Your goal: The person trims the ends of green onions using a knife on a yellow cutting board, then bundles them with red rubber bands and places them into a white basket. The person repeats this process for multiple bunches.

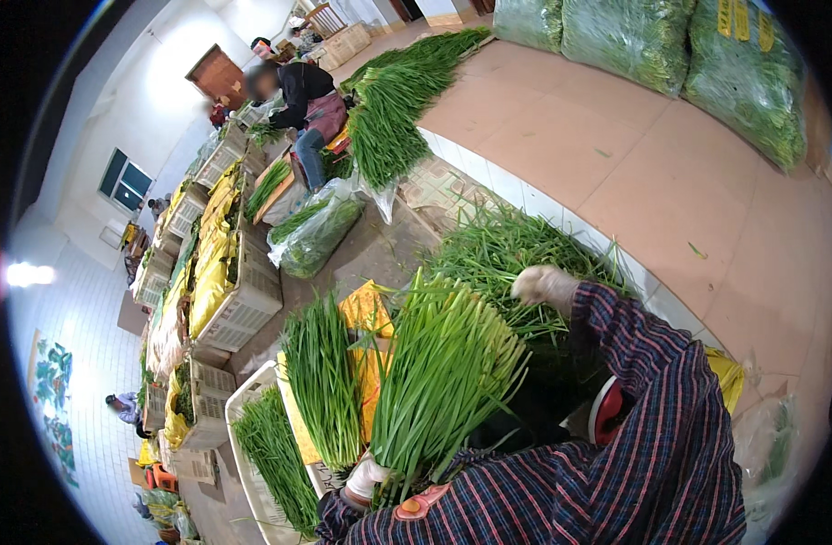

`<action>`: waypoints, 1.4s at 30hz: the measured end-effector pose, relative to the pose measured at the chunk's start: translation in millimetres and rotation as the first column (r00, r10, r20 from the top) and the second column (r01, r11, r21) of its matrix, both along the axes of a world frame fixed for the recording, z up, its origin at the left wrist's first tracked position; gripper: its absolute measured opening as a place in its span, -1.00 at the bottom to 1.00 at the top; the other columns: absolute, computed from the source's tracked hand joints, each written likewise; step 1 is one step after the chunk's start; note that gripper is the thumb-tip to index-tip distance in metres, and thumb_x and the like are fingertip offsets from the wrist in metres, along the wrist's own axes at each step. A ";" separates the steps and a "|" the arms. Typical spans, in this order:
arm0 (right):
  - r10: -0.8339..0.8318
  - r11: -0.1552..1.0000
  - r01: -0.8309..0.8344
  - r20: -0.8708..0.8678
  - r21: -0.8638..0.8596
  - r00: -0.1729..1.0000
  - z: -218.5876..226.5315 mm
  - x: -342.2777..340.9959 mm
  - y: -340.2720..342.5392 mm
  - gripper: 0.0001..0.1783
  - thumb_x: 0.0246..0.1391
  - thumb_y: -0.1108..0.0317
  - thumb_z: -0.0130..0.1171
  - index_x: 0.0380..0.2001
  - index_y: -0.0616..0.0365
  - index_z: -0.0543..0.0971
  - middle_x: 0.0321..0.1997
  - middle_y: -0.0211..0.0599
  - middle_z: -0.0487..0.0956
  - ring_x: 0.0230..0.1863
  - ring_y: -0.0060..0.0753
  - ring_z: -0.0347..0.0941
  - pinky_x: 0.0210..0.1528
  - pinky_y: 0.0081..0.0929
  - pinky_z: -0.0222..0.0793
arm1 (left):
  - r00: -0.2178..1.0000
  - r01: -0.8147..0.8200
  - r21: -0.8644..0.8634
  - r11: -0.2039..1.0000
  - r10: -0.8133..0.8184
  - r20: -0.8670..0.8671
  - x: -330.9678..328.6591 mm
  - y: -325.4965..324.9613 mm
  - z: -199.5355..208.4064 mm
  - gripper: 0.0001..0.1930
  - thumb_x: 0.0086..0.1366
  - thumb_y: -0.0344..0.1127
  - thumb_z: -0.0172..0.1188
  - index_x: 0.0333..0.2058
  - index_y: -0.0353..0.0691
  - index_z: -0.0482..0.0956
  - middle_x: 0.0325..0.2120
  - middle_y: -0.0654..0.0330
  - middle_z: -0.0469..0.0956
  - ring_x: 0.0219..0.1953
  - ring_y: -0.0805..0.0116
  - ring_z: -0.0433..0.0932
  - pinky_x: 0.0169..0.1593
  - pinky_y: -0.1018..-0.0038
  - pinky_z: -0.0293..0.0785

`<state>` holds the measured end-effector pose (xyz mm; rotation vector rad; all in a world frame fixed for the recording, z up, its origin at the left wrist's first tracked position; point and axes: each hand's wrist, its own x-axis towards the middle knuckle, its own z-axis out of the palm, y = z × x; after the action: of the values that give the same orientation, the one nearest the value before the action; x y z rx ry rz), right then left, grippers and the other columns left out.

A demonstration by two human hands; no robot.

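Note:
My left hand (368, 477), in a pale glove, is closed round the lower end of a large bunch of garlic chives (448, 363) lying across my lap. My right hand (545, 287), also gloved, is curled over a loose heap of garlic chives (498, 259) to the right; what its fingers hold, if anything, is hidden. Left of the large bunch, a smaller bunch (325, 386) lies on a board with yellow wrapping (368, 309). Beyond it, a white crate (252, 459) holds more garlic chives.
A raised tiled ledge (607, 145) runs along the right, with large plastic bags of greens (629, 41) on it. Stacked crates with yellow covers (243, 304) line the left. A filled clear bag (316, 232) lies ahead, near a seated co-worker (307, 104).

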<state>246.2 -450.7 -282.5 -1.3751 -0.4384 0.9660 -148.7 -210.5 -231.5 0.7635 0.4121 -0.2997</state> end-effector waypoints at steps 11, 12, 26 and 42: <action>0.261 0.949 0.081 0.903 -0.305 0.342 79.6 -61.3 46.0 -0.11 -0.10 -0.30 0.04 0.04 0.31 0.36 0.08 -0.01 0.35 0.16 -0.01 0.19 0.16 -0.11 0.12 | 0.994 0.063 0.601 0.797 -0.106 0.037 50.0 -48.8 67.2 -0.07 -0.12 -0.69 0.19 0.26 -0.13 -0.03 0.08 0.21 0.31 0.09 0.38 0.28 0.17 0.46 0.15; 0.213 0.963 0.090 0.924 -0.252 0.317 77.4 -64.9 45.0 -0.25 -0.09 -0.20 0.07 -0.04 0.26 0.41 0.02 -0.09 0.39 0.09 -0.05 0.24 0.09 -0.13 0.16 | 0.987 0.073 0.613 0.787 -0.143 0.066 46.4 -45.6 62.1 -0.05 -0.12 -0.74 0.15 0.27 -0.12 -0.05 0.14 0.22 0.25 0.14 0.40 0.22 0.21 0.47 0.09; 0.687 0.393 0.436 0.573 -0.810 0.446 22.7 10.1 16.3 -0.36 0.06 -0.15 -0.04 0.04 0.12 0.38 0.25 -0.09 0.20 0.28 -0.06 0.06 0.01 -0.09 0.28 | 0.980 0.165 0.548 0.820 -0.200 0.003 43.7 -51.6 66.3 -0.10 0.00 -0.79 0.04 0.29 -0.08 -0.10 0.18 0.28 0.17 0.20 0.45 0.15 0.22 0.49 0.06; -0.204 0.931 -0.063 0.658 0.359 0.725 73.7 -17.5 44.1 -0.85 0.12 0.50 -0.05 -0.25 0.26 0.47 -0.20 -0.21 0.49 -0.16 -0.39 0.40 -0.05 -0.45 0.37 | 0.889 0.069 0.939 0.338 -0.448 0.096 75.1 -22.3 78.3 -0.25 0.03 -0.43 0.17 0.22 -0.19 0.07 0.18 0.01 0.18 0.10 0.16 0.33 0.15 0.40 0.25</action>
<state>228.8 -406.6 -208.8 -1.3606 -1.0643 0.2371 -73.6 -232.8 -153.2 2.0260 0.0609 -0.2091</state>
